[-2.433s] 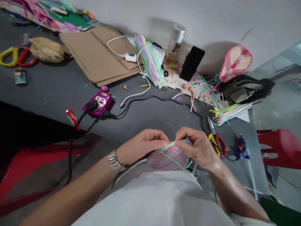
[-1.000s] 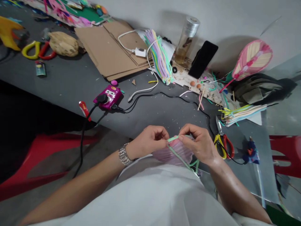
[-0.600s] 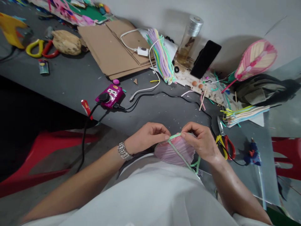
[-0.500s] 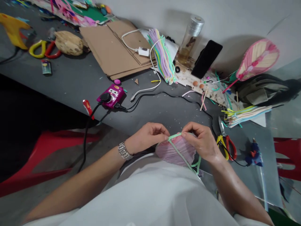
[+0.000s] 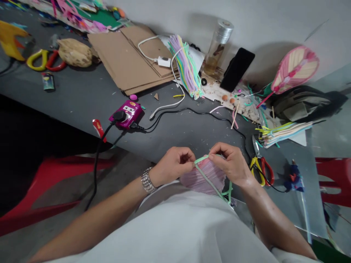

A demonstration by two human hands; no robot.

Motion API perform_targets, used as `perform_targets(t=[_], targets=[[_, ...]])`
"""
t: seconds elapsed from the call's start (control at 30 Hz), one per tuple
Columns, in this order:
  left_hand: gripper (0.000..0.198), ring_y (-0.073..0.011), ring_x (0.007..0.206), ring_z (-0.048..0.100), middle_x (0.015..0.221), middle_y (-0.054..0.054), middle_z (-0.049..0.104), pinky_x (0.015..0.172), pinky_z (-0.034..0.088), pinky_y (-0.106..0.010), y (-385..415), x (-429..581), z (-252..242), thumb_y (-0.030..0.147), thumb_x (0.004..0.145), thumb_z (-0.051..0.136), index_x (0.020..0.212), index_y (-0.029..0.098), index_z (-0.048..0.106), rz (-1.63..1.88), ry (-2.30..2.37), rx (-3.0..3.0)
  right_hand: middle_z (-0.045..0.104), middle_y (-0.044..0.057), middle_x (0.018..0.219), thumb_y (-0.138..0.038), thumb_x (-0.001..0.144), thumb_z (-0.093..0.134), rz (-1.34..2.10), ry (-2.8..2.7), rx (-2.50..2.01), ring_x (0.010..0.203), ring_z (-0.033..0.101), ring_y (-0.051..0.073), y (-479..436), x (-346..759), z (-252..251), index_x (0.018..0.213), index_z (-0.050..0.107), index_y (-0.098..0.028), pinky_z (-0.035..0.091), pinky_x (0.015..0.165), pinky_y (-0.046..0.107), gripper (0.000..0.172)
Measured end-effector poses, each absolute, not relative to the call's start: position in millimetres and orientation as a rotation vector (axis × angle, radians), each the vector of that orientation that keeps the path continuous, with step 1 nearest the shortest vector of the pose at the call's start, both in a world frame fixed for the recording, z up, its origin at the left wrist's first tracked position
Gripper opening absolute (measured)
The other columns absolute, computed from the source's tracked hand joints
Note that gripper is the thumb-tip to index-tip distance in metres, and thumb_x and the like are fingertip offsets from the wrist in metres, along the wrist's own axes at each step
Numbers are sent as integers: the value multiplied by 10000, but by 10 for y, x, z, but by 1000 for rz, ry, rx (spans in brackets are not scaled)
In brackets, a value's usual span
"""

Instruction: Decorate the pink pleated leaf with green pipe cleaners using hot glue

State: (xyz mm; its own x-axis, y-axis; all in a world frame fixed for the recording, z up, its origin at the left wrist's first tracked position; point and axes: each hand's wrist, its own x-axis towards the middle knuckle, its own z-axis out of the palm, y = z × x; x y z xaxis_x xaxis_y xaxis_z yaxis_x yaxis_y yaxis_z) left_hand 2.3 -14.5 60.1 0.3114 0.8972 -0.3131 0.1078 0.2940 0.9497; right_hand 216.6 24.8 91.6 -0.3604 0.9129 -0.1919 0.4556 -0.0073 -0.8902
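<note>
Going left to right: a red plastic chair (image 5: pixel 46 182) sits below the bench (image 5: pixel 74 106), which has yellow-and-red-handled scissors (image 5: pixel 38 60), a dried husk (image 5: pixel 75 53), a stack of flat cardboard (image 5: pixel 128 60) and a magenta power strip (image 5: pixel 126 115) with cords trailing off it. The left hand (image 5: pixel 172 166), with a silver wristwatch (image 5: pixel 147 181) on its wrist, has a closed grip on a green pipe cleaner (image 5: pixel 201 159), and the right hand (image 5: pixel 231 164) pinches the same strand just beside it. That strand edges a pink fan-shaped piece (image 5: pixel 204 175), held up in front of the person's white shirt (image 5: pixel 178 230), which hides its lower edge a bit. Farther up sit a bundle of pastel pipe cleaners (image 5: pixel 186 67), a glass bottle (image 5: pixel 218 47) and a black phone (image 5: pixel 236 69). Off to the right are snips (image 5: pixel 261 171), a blue glue gun (image 5: pixel 294 179) and a finished pink fan (image 5: pixel 294 69).
</note>
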Motion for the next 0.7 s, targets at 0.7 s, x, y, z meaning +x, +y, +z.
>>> perform_targets(t=[0.7], targets=[[256, -91, 624, 481, 723, 22, 576, 567, 382, -205, -17, 115, 709, 392, 796, 702, 815, 148, 628, 748, 1075, 1108, 713, 3, 804, -374, 885, 707, 1252, -1792, -1312, 741, 606, 134, 117, 2299, 895, 880, 716, -198, 466, 710, 270, 176]])
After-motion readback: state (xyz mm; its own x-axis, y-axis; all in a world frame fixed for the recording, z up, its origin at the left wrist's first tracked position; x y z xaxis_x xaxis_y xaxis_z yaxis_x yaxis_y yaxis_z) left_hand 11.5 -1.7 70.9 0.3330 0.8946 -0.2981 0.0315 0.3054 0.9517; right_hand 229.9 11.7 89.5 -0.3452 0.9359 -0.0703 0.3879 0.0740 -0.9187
